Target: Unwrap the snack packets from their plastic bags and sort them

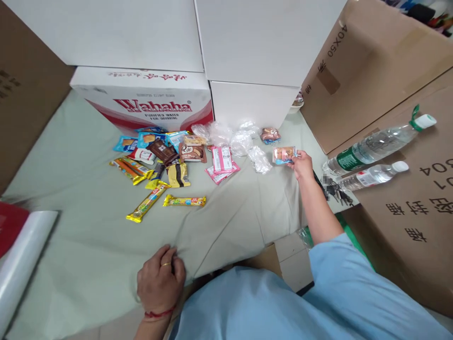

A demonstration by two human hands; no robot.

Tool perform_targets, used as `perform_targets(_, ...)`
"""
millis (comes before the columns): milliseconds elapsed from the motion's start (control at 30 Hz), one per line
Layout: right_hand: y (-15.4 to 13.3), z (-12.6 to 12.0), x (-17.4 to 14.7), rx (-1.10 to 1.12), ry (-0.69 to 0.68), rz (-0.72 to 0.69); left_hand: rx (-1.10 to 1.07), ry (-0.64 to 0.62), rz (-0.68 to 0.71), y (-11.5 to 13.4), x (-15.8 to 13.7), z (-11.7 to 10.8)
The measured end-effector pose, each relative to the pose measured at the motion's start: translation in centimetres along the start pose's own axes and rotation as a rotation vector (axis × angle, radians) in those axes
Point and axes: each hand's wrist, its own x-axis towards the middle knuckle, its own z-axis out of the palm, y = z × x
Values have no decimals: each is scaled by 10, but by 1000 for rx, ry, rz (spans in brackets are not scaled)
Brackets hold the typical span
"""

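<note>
On a pale green cloth [88,245], the left hand [161,278] rests curled at the edge, its grip impossible to tell; rightward, past crumpled clear plastic wrappers [242,142], a small, plastic-wrapped brown snack [283,154] is pinched by the right hand [303,166].

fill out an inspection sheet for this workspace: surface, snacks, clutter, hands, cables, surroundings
Surface: wrinkled pale green cloth
Snacks: packaged snacks loosely heaped before the Wahaha box; two yellow bars lie in front
Clutter: clear plastic packaging right of the heap; two bottles and keys at the right
Hands: right hand grips a wrapped snack; left hand, fingers curled, at the cloth's near edge
Cables: nothing seen
Surroundings: cardboard at both sides, white boxes behind
</note>
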Motion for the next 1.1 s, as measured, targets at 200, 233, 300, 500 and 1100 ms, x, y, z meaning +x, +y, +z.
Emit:
perform_targets(200, -4, 47, 51, -243, -8, -18, 23, 33, 29, 4, 2, 0)
perform_targets(233, -3, 52, 52, -300, -5, -38, 24, 39, 28, 3, 2, 0)
perform_targets(300, -2, 56, 50, -419, 14, -86, 25, 51, 28, 3, 2, 0)
perform_targets(500, -9, 47, 31, -705, 144, -355, 5, 66, 17, 3, -2, 0)
perform_targets(1100, -58, 118, -36, -660, -328, -734, -111, 23, -65, 1, -11, 1)
